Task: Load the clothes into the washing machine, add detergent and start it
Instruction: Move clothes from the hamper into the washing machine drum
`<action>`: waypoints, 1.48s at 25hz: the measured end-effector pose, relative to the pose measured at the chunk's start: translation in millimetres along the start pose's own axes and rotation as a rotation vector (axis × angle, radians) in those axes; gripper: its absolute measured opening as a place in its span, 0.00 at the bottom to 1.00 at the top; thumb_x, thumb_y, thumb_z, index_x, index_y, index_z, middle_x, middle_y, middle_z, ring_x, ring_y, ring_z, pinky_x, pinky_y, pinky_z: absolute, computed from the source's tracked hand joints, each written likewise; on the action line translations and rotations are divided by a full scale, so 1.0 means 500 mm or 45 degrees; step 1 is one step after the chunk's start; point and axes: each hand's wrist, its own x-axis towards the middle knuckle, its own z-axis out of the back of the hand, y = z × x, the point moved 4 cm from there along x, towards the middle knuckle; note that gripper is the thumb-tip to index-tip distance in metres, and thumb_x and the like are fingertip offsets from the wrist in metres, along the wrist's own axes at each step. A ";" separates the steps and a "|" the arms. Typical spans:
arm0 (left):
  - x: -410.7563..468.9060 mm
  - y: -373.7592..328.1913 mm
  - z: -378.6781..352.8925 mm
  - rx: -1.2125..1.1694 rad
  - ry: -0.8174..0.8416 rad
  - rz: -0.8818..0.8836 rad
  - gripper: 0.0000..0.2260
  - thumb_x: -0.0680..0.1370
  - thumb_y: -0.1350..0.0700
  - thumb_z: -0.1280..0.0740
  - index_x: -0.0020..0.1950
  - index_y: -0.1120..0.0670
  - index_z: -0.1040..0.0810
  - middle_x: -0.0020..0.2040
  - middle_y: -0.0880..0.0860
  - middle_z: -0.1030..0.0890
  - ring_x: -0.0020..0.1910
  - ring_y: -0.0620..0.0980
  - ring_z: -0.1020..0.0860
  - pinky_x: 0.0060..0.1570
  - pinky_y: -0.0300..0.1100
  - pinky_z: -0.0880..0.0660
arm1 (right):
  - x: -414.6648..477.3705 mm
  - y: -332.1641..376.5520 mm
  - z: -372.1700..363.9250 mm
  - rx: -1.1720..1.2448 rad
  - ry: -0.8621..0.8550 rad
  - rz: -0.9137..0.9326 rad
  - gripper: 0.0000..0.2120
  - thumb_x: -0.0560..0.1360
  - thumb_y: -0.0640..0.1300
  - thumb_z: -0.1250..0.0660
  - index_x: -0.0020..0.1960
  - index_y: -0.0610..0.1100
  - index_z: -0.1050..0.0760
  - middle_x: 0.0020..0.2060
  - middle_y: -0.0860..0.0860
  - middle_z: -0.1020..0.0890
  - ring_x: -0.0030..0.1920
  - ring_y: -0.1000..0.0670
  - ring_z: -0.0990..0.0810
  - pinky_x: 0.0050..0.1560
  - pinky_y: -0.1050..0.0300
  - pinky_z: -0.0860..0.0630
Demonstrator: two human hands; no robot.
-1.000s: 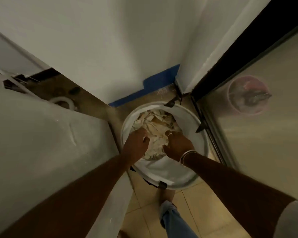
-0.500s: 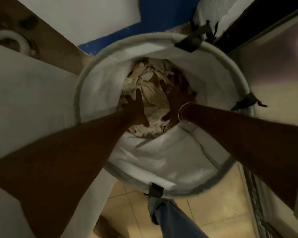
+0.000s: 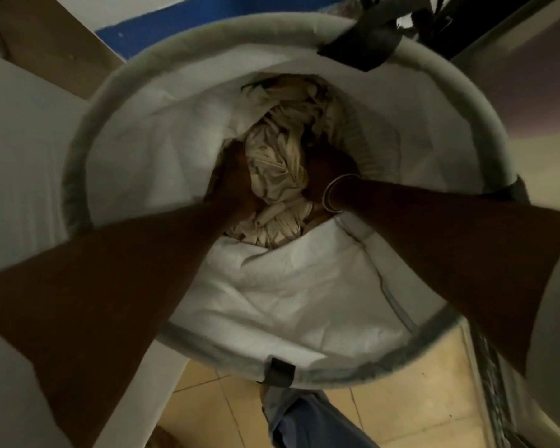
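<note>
A round white laundry hamper [image 3: 304, 305] with a grey rim fills the view from straight above. Deep inside lies a crumpled bundle of cream-coloured clothes [image 3: 277, 163]. Both my arms reach down into the hamper. My left hand [image 3: 236, 176] grips the left side of the bundle. My right hand [image 3: 328, 169], with a silver bangle at the wrist, grips its right side. The fingertips of both hands are buried in the fabric. The cloth is gathered up between the two hands.
A white appliance top [image 3: 17, 163] lies at the left, close against the hamper. A blue strip of wall [image 3: 149, 24] runs behind it. Tan floor tiles [image 3: 411, 412] and my blue trouser leg [image 3: 304, 421] show below. A door frame [image 3: 505, 33] stands at the right.
The camera has dropped much closer to the hamper. Both hands have gone deeper and closed in on the clothes, bunching them between them.
</note>
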 end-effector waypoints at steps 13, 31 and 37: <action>-0.375 -0.216 0.448 0.247 -0.028 0.032 0.13 0.68 0.48 0.32 0.50 0.52 0.22 0.55 0.55 0.18 0.54 0.57 0.19 0.48 0.43 0.25 | -0.382 0.104 0.379 0.618 -0.006 -0.335 0.39 0.64 0.55 0.25 0.72 0.44 0.30 0.67 0.42 0.26 0.64 0.41 0.25 0.58 0.53 0.26; -0.827 -0.318 0.838 -0.048 -0.153 -0.198 0.30 0.69 0.53 0.26 0.69 0.56 0.29 0.65 0.55 0.23 0.63 0.55 0.24 0.56 0.43 0.26 | -0.873 0.258 0.740 0.330 -0.476 -0.255 0.34 0.65 0.57 0.25 0.68 0.50 0.28 0.62 0.45 0.22 0.61 0.42 0.23 0.59 0.49 0.23; -0.886 -0.307 0.856 -0.169 -0.200 -0.151 0.29 0.68 0.54 0.25 0.68 0.55 0.27 0.64 0.56 0.22 0.63 0.56 0.23 0.58 0.46 0.25 | -0.930 0.280 0.739 0.370 -0.552 -0.235 0.19 0.71 0.53 0.29 0.59 0.48 0.23 0.53 0.47 0.18 0.53 0.44 0.20 0.53 0.51 0.21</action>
